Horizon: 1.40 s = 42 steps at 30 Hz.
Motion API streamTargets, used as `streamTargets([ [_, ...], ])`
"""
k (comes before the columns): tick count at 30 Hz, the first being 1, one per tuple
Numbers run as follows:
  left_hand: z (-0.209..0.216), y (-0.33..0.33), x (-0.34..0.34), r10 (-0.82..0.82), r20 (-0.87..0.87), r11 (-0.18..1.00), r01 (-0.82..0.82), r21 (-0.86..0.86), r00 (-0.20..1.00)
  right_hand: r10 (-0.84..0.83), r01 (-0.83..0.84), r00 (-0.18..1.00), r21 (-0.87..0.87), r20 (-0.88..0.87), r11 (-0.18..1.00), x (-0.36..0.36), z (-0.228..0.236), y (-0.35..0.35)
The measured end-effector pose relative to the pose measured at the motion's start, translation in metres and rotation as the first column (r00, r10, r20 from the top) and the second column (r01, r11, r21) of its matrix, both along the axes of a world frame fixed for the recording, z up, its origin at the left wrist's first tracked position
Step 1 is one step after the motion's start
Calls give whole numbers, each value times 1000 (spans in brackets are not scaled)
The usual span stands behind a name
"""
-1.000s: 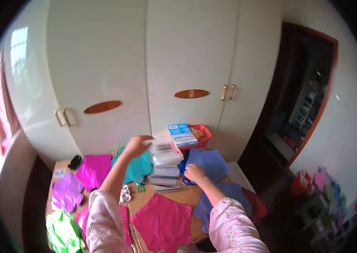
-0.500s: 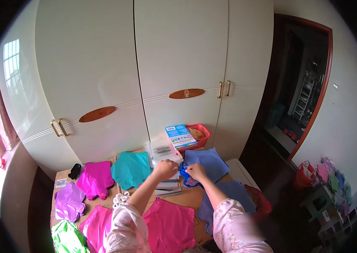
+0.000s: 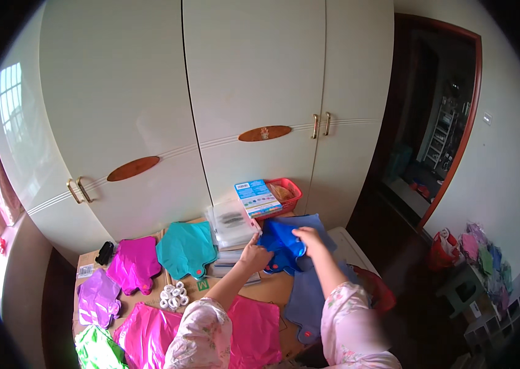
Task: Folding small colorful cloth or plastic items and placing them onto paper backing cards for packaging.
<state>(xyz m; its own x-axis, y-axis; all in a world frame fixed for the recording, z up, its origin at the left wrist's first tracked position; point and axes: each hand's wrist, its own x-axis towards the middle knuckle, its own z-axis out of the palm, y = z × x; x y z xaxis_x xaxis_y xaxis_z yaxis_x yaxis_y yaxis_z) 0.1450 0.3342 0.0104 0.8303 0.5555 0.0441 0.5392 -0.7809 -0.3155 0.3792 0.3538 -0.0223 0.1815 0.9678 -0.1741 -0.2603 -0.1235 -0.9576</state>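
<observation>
A glossy bright blue bag of thin, creased material is spread between my hands above the table. My right hand pinches its upper right side. At the bag's left edge is my left hand, index finger pointing up and the other fingers curled against the blue material. Beneath and behind it lie a grey-blue flat bag and, nearer me, another grey-blue bag with a red dot on its tab. Left of my hands sit a stack of clear plastic sleeves and a teal bag.
Magenta, purple, green and pink bags cover the cardboard-topped table. White rings lie mid-table. A red basket with a blue-and-white box stands against the cabinet.
The blue bag, bunched small before, is now spread wider. My right hand has moved right and slightly up with its side; my left hand has shifted slightly, its index finger now extended.
</observation>
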Motion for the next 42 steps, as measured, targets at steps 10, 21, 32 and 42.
streamTargets([
  [10, -5, -2, 9, 52, 5, 999, -52, 2, 999, -175, 102, 847, 168, 502, 980, 95, 60, 1],
  [21, -1, -7, 6, 129, 24, 983, -125, -138, 991, 250, -274, 573, -105, 781, 956, -47, 48, 7],
  [32, -7, -15, -1, 178, 94, 971, -159, -181, 980, 240, -456, 342, -63, 909, 888, -74, 37, -8],
  [42, 5, -28, 6, 315, -34, 922, -315, -225, 948, 161, -286, 232, -91, 959, 954, -98, 37, -12],
])
